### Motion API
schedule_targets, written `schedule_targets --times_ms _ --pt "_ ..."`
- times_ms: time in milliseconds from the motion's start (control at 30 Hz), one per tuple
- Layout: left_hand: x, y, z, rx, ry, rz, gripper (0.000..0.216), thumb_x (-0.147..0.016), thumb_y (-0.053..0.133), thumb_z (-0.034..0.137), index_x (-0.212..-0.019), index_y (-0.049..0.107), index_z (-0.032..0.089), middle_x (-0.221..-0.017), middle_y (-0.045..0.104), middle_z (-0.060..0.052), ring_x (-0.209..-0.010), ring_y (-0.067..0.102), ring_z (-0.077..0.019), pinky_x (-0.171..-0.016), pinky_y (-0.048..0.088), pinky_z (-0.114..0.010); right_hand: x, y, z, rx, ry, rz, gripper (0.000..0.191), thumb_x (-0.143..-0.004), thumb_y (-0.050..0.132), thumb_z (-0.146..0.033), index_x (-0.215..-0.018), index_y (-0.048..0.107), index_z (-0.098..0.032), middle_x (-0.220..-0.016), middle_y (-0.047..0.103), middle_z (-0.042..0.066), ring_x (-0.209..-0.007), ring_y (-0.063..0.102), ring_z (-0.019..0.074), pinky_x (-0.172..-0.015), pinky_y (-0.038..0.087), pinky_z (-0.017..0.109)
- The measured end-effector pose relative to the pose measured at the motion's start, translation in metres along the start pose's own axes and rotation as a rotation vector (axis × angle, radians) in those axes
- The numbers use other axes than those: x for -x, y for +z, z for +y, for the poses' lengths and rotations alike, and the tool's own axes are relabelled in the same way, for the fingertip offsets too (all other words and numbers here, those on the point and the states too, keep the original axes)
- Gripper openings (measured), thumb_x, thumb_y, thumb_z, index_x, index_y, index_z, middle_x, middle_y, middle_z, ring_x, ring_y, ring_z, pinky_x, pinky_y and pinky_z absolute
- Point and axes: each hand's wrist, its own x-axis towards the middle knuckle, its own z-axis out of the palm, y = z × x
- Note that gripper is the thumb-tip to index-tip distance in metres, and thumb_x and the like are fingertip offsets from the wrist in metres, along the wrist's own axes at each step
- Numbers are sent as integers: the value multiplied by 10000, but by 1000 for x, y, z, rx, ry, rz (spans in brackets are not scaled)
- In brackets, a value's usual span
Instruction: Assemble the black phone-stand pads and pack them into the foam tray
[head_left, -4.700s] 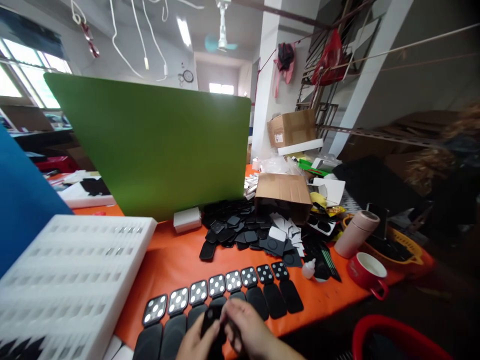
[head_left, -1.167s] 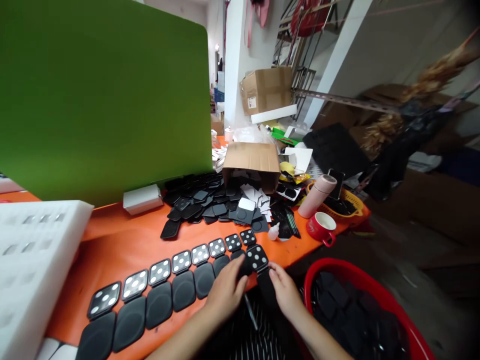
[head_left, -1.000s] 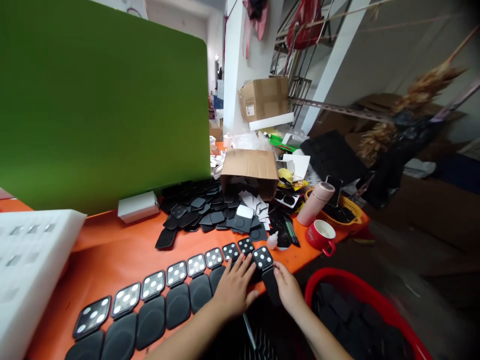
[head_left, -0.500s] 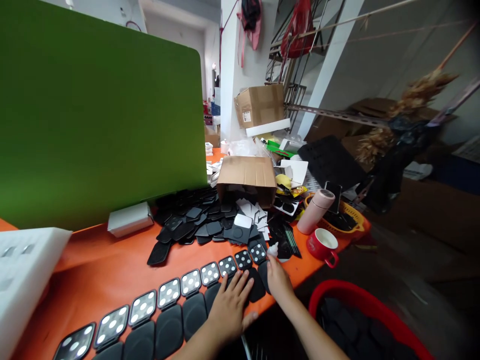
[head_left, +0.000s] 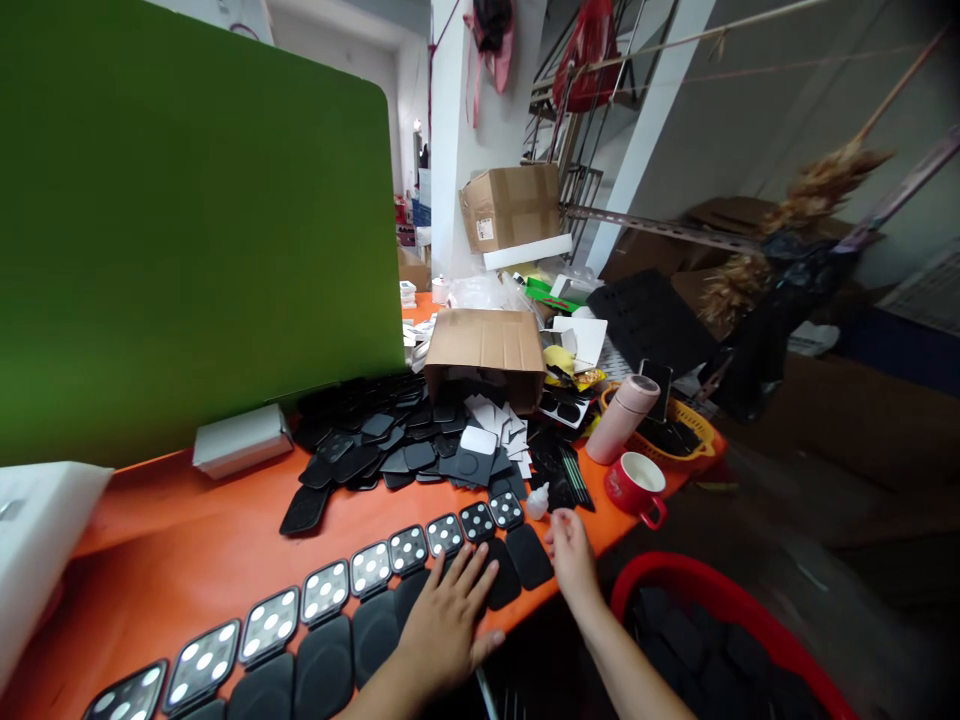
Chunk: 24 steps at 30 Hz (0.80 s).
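My left hand (head_left: 451, 612) lies flat with spread fingers across the row of black flip cases, covering part of their dark lids. Each open case, like this one (head_left: 324, 592), shows a panel with several white dots; the plain black lid (head_left: 529, 557) of the rightmost case lies towards me. On the table just beyond that case stands a small white dropper bottle (head_left: 538, 501). My right hand (head_left: 572, 552) is beside the rightmost lid, near the table edge, fingers loosely curled and apart from the bottle. I see nothing held in it.
Black cases (head_left: 375, 445) are heaped behind the row, before a cardboard box (head_left: 486, 345). A pink flask (head_left: 622, 420) and red mug (head_left: 636, 487) stand at the right. Below the edge is a red tub (head_left: 660, 565) of black pieces. A green panel (head_left: 202, 240) rises at left.
My right hand has let go of the dropper bottle, which now stands upright, and has moved right, away from it. My left hand stays on the cases. The view has shifted slightly.
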Motion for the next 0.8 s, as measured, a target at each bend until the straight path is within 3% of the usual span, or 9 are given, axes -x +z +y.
schedule_targets --times_ms 100,167,433,533,667,800 --pt "-3 -1 1 47 -10 -33 676 -811 267 604 -1376 77 285 -1442 167 -43 -1291 189 -282 -1024 79 -469 -11 0 -4 -485 293 -77 481 -807 418 -507 -1196 342 -233 -692 620 29 -539 569 156 -486 442 247" --pt "-5 -3 2 88 -19 -52 672 -813 258 605 -1377 82 285 -1443 166 -46 -1297 176 -280 -1026 87 -467 -17 3 -10 -677 424 -184 477 -818 430 -492 -1215 322 -251 -722 646 47 -556 591 147 -496 460 233" --pt "1 -21 5 108 -108 -55 686 -794 261 633 -1374 106 301 -1452 139 -38 -1300 150 -293 -1018 98 -515 -33 16 -17 -817 658 -361 418 -868 331 -485 -907 540 -125 -697 650 121 -513 586 134 -457 479 211" --pt "7 -22 6 99 -148 -54 667 -803 267 618 -1372 124 300 -1452 139 -43 -1304 131 -295 -1014 79 -529 -35 13 -19 -850 608 -300 327 -875 355 -433 -904 541 -166 -719 652 84 -510 576 114 -450 468 195" --pt "2 -19 14 127 -126 -47 662 -810 284 598 -1374 149 279 -1451 142 -51 -1305 127 -295 -1020 85 -514 -38 8 -31 -820 405 -245 238 -822 473 -403 -948 530 -210 -639 627 18 -441 512 88 -388 401 166" --pt "-19 -16 29 180 -40 -52 686 -795 266 626 -1371 177 262 -1454 128 -40 -1310 118 -276 -1031 82 -490 -45 16 -42 -673 189 -147 426 -734 575 -377 -1123 428 -284 -647 628 -32 -377 441 67 -337 312 147"
